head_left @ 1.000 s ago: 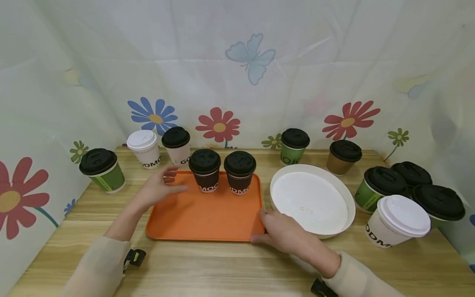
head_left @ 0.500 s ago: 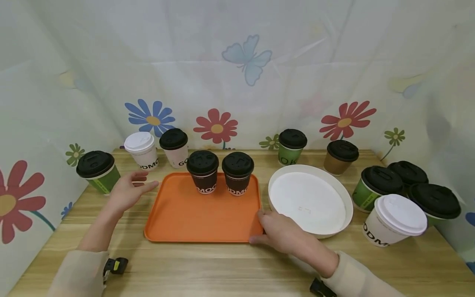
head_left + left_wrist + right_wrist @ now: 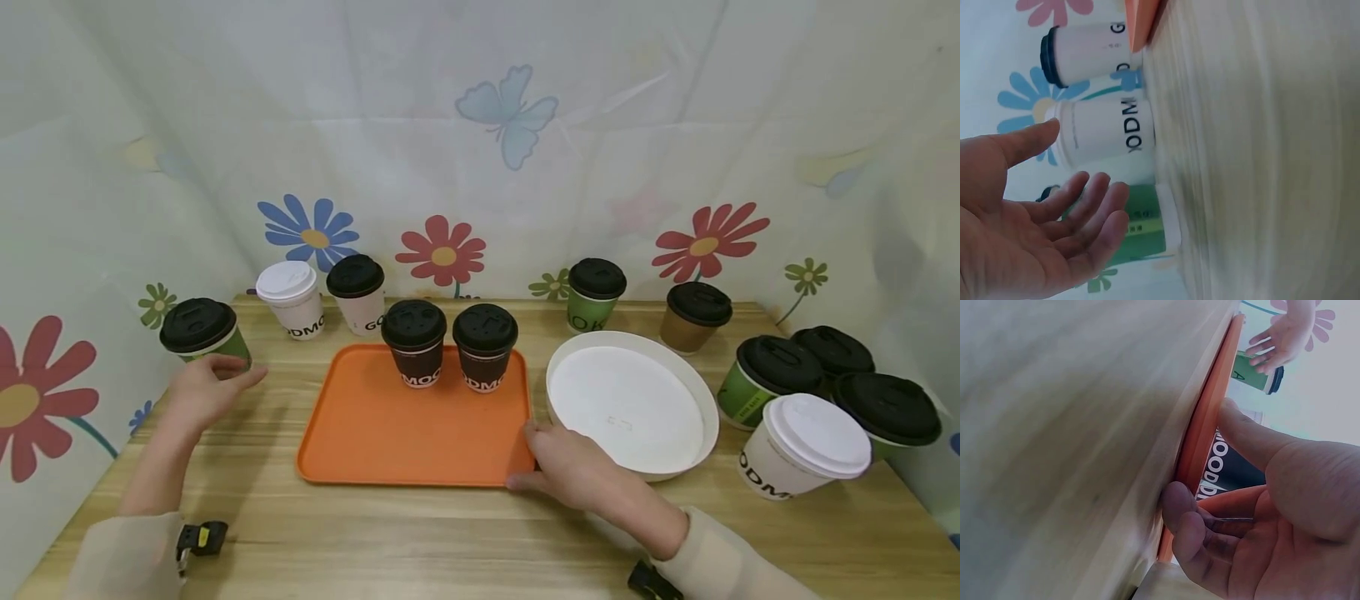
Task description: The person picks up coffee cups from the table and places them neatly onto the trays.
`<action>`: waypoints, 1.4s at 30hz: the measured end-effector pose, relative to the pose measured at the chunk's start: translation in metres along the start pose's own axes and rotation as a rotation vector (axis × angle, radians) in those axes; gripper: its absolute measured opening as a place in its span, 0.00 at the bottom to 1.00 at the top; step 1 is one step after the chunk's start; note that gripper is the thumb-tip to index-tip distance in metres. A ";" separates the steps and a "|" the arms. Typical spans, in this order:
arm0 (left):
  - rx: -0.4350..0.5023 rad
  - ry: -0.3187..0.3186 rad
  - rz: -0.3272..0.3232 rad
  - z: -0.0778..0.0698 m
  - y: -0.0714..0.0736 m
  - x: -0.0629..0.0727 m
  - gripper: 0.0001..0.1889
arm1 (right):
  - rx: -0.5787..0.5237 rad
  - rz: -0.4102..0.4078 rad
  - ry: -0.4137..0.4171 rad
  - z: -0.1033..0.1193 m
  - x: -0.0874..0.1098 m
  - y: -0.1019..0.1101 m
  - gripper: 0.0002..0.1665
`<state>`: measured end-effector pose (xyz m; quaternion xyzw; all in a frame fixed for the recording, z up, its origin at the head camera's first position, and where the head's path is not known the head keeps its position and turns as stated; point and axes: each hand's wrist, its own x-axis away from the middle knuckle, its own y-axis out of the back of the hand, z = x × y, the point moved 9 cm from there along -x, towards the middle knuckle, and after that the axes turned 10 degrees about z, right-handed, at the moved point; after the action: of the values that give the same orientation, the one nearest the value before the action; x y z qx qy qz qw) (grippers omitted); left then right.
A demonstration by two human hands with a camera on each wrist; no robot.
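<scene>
My left hand (image 3: 206, 392) is spread loosely in front of a green paper cup with a black lid (image 3: 198, 327) at the far left. In the left wrist view, relaxed fingers (image 3: 1100, 206) overlap the green cup (image 3: 1147, 228), with the thumb held apart. My right hand (image 3: 573, 471) pinches the right edge of an orange tray (image 3: 412, 442) near its front corner. The right wrist view has curled fingertips (image 3: 1190, 531) against the tray rim (image 3: 1200, 437) and the thumb over it. Two dark cups with black lids, one left (image 3: 416, 346) and one right (image 3: 483, 350), stand upright at the tray's back.
Behind the tray stand a white-lidded cup (image 3: 291, 300) and a black-lidded white cup (image 3: 357, 296). A round white dish (image 3: 708, 433) sits right of the tray. Beyond it are a small green cup (image 3: 595, 296), a brown cup (image 3: 693, 319) and several cups clustered around a white one (image 3: 798, 450).
My left hand has moved left from above the tray's left side to the green cup. My right hand has stayed on the tray edge, and the tray and cups stand as before.
</scene>
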<state>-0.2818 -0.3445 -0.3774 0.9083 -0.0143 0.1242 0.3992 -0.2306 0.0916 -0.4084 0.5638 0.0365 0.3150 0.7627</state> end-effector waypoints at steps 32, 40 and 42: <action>0.269 -0.038 -0.162 0.033 0.034 -0.023 0.43 | -0.010 0.001 0.013 0.001 0.000 0.001 0.30; 0.359 -0.098 -0.173 0.032 0.030 -0.037 0.44 | -0.007 0.005 0.005 0.000 0.000 0.000 0.30; 0.361 -0.103 -0.187 0.032 0.031 -0.037 0.43 | -0.007 0.004 0.009 0.000 0.000 0.000 0.30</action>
<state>-0.3150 -0.3917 -0.3850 0.9676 0.0724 0.0406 0.2383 -0.2308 0.0912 -0.4087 0.5597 0.0377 0.3194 0.7638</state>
